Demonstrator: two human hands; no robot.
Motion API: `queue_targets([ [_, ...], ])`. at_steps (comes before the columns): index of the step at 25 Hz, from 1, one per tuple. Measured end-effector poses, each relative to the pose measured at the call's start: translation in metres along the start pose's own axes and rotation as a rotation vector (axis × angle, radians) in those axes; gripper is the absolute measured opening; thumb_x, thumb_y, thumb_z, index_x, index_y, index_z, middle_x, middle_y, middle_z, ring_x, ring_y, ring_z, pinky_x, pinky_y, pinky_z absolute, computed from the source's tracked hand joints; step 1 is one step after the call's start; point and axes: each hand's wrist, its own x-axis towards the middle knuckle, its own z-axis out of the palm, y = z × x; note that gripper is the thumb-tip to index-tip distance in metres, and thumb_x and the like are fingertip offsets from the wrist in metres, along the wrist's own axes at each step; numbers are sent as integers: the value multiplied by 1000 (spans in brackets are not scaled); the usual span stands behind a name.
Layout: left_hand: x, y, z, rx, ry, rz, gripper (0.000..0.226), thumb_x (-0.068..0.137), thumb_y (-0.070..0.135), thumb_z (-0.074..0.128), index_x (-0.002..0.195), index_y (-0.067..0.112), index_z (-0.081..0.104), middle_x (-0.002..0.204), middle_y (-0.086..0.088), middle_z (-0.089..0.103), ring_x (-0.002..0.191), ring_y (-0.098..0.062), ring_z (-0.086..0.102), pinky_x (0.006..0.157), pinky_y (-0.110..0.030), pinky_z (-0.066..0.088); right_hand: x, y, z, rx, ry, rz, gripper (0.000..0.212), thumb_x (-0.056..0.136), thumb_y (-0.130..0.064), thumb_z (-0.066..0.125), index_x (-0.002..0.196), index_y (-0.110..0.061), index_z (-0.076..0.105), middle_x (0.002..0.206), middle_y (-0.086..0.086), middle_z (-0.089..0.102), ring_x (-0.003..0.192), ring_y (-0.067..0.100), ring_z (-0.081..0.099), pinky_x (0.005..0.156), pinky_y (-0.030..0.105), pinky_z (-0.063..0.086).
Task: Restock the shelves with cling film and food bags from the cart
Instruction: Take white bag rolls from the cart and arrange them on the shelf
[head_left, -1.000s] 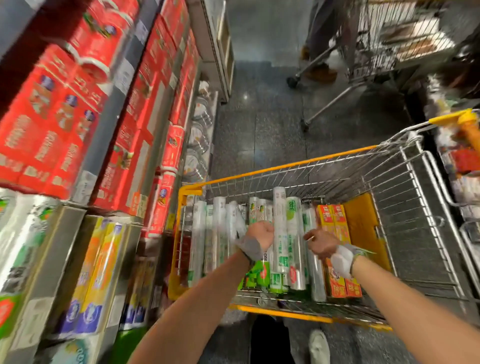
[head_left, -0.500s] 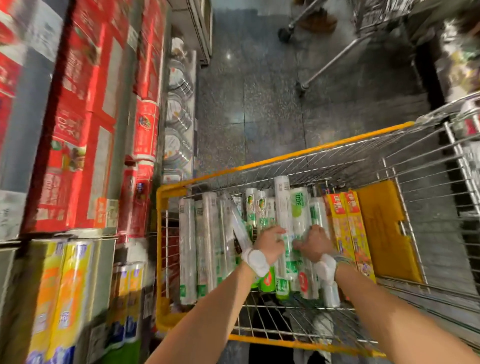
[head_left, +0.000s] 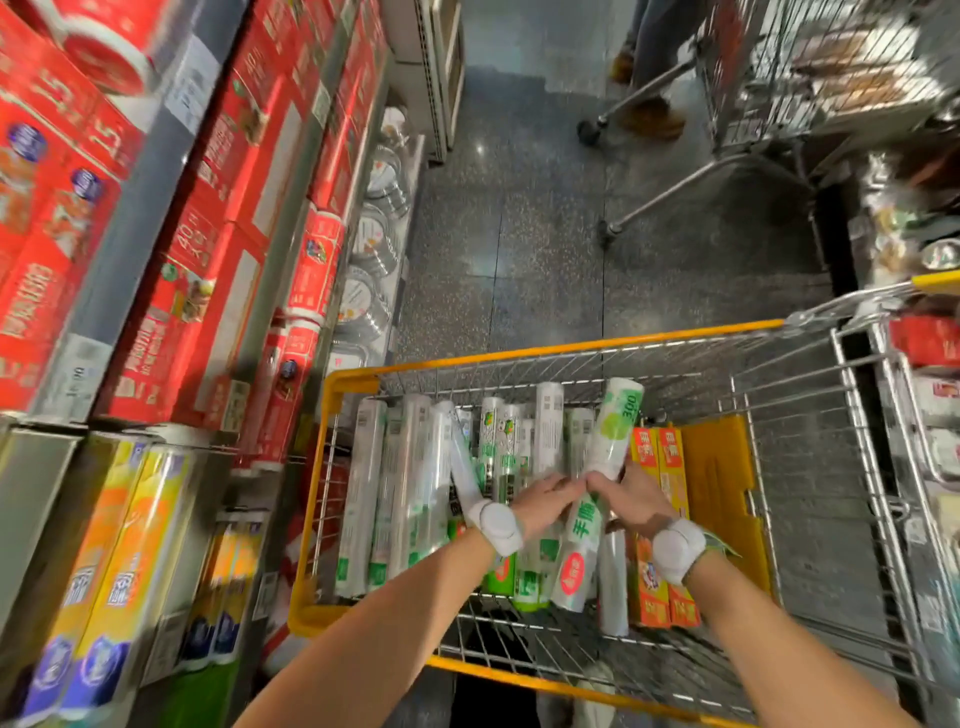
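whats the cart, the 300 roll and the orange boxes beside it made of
Cart: bare metal wire, shiny grid, with a yellow rim, probably plastic. 300 roll: likely plastic film in a glossy printed wrapper. Orange boxes: probably printed cardboard, flat faces, sharp edges.

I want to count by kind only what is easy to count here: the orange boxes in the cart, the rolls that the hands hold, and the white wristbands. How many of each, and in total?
Orange boxes: 2
Roll held by left hand and right hand: 1
White wristbands: 2
Total: 5
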Motion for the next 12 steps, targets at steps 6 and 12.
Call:
queue_targets([
  [6, -19, -3, -1, 74, -25, 76, 91, 67, 44, 88, 136, 11, 39, 120, 2, 67, 107, -7, 66, 101, -37, 50, -28, -26, -23, 323, -101, -88, 27, 87, -12, 66, 112, -7, 59, 100, 10, 70, 81, 18, 70, 55, 26, 55],
  [12, -72, 19, 22, 379, 324, 158, 86, 83, 39, 71, 152, 19, 25, 132, -8, 57, 104, -27, 63, 85, -34, 53, -44, -25, -20, 298, -294, -176, 33, 86, -33, 73, 104, -6, 65, 90, 7, 72, 77, 15, 70, 71, 31, 60],
])
